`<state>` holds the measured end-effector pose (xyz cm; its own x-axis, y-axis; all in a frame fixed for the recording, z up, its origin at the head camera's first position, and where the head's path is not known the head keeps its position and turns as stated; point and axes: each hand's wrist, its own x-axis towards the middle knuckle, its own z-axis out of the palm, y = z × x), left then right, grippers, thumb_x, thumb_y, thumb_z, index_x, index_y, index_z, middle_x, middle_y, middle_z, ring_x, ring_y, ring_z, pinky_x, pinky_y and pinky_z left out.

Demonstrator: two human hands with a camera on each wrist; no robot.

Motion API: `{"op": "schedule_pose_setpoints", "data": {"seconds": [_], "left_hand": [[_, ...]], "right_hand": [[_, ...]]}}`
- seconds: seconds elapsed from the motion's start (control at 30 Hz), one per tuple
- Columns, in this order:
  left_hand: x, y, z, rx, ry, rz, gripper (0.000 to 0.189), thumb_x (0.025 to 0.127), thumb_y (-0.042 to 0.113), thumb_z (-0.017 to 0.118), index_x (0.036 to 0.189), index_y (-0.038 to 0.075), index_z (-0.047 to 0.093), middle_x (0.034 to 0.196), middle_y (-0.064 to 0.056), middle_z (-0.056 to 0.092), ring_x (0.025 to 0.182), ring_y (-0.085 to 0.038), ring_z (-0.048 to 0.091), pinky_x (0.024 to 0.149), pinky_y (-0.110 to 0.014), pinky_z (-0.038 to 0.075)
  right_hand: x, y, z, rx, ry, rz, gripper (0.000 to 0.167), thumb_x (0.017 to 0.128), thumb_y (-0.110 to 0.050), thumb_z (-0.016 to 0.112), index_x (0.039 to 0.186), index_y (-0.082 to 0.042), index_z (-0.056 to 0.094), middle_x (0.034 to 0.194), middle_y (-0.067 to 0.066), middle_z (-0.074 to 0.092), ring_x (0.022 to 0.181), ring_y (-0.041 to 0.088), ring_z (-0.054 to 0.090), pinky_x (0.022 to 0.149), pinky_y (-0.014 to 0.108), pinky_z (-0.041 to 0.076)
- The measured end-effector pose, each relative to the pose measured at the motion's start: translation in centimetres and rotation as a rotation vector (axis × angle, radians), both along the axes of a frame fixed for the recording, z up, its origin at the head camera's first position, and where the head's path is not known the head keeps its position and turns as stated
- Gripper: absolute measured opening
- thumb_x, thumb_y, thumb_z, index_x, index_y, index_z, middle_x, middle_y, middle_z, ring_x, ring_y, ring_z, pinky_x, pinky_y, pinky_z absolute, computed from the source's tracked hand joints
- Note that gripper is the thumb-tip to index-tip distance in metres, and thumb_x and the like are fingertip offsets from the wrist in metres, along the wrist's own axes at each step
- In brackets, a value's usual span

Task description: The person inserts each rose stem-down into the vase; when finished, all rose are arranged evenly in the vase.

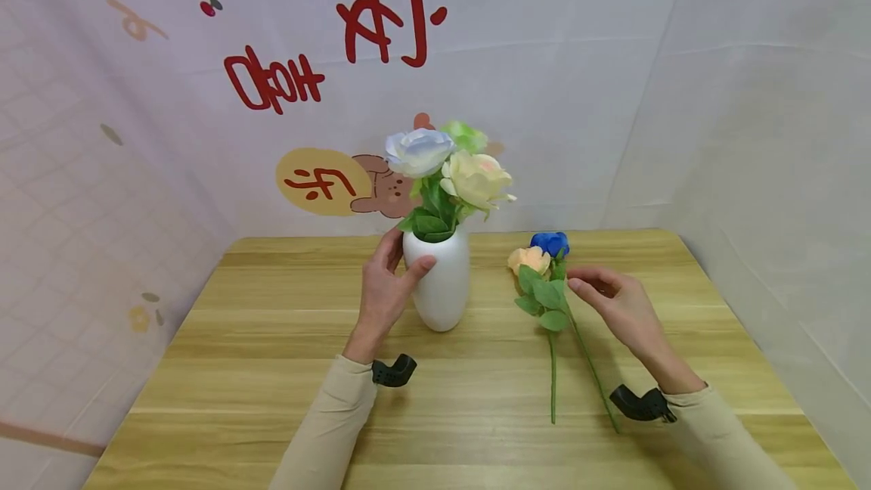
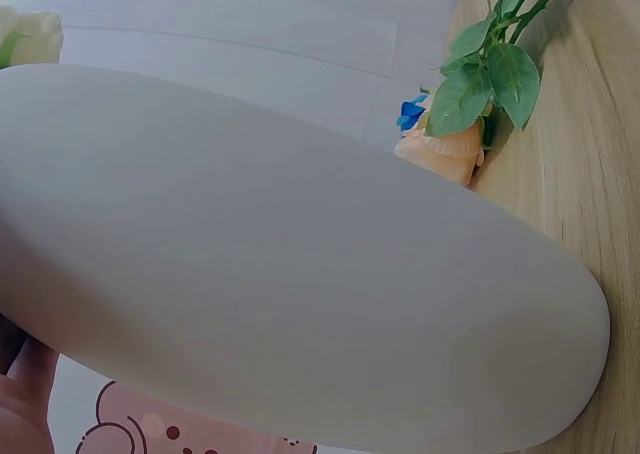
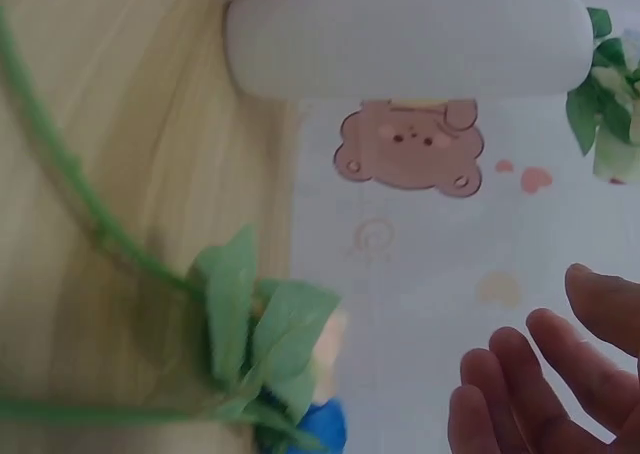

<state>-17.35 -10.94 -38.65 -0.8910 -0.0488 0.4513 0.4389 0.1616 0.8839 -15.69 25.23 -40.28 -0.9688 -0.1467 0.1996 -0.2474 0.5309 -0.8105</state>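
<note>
A white vase (image 1: pixel 442 289) stands upright on the table, holding a pale blue-white flower (image 1: pixel 417 151), a cream flower (image 1: pixel 476 178) and a light green one (image 1: pixel 466 136). My left hand (image 1: pixel 386 289) grips the vase near its rim, thumb in front and fingers round the left side; the vase (image 2: pixel 300 254) fills most of the left wrist view. To the right lie a blue rose (image 1: pixel 548 243) and a peach rose (image 1: pixel 529 258), their stems toward me. Just right of them hovers my right hand (image 1: pixel 622 308), its fingers (image 3: pixel 505 384) loosely bent and holding nothing in the right wrist view.
The wooden table (image 1: pixel 272 369) ends at a white cloth backdrop (image 1: pixel 565 119) with red writing and a printed bear (image 1: pixel 393 191). More cloth hangs along both sides. Each wrist wears a black camera mount, such as the left one (image 1: pixel 395 371).
</note>
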Motion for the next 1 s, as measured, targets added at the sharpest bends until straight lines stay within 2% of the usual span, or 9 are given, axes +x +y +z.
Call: {"op": "schedule_pose_setpoints", "data": {"seconds": [0.2,0.43,0.57,0.8,1.0], "left_hand": [[-0.1,-0.1,0.0,-0.012,0.0,0.004,0.092,0.083,0.065,0.073,0.148,0.003,0.052,0.147,-0.013,0.056,0.139,-0.026,0.052,0.117,-0.034,0.04],[-0.1,-0.1,0.0,-0.01,0.001,0.001,0.094,0.083,0.067,0.073,0.148,0.004,0.052,0.147,-0.014,0.056,0.139,-0.026,0.052,0.118,-0.034,0.04],[-0.1,-0.1,-0.1,-0.008,0.001,0.003,0.095,0.082,0.068,0.073,0.148,0.003,0.052,0.147,-0.014,0.056,0.139,-0.026,0.052,0.117,-0.034,0.04],[0.0,-0.1,-0.2,-0.006,0.011,0.004,0.095,0.082,0.068,0.074,0.148,0.003,0.052,0.148,-0.015,0.056,0.139,-0.026,0.052,0.117,-0.032,0.04],[0.0,-0.1,-0.1,-0.011,0.016,0.0,0.091,0.083,0.065,0.074,0.148,0.004,0.053,0.147,-0.013,0.056,0.139,-0.025,0.053,0.117,-0.033,0.041]], "right_hand": [[-0.1,2.2,-1.2,0.065,-0.09,0.035,0.039,0.106,-0.035,0.063,0.135,-0.009,0.068,0.128,0.011,0.071,0.106,-0.002,0.064,0.086,0.016,0.053],[0.1,3.8,-2.8,0.056,-0.22,0.079,0.045,0.106,-0.031,0.063,0.137,0.002,0.064,0.128,0.019,0.07,0.107,0.018,0.071,0.085,0.022,0.057],[0.2,4.3,-3.8,0.05,-0.307,0.092,0.049,0.105,-0.031,0.064,0.137,0.005,0.062,0.128,0.02,0.069,0.109,0.022,0.07,0.084,0.023,0.058],[0.3,5.1,-5.0,-0.096,-0.484,0.18,0.054,0.106,-0.022,0.063,0.143,0.015,0.05,0.134,0.028,0.063,0.112,0.028,0.07,0.091,0.031,0.061],[0.0,5.3,-5.5,-0.158,-0.547,0.214,0.058,0.106,-0.021,0.063,0.144,0.019,0.045,0.136,0.03,0.061,0.113,0.025,0.07,0.094,0.033,0.06]]}}
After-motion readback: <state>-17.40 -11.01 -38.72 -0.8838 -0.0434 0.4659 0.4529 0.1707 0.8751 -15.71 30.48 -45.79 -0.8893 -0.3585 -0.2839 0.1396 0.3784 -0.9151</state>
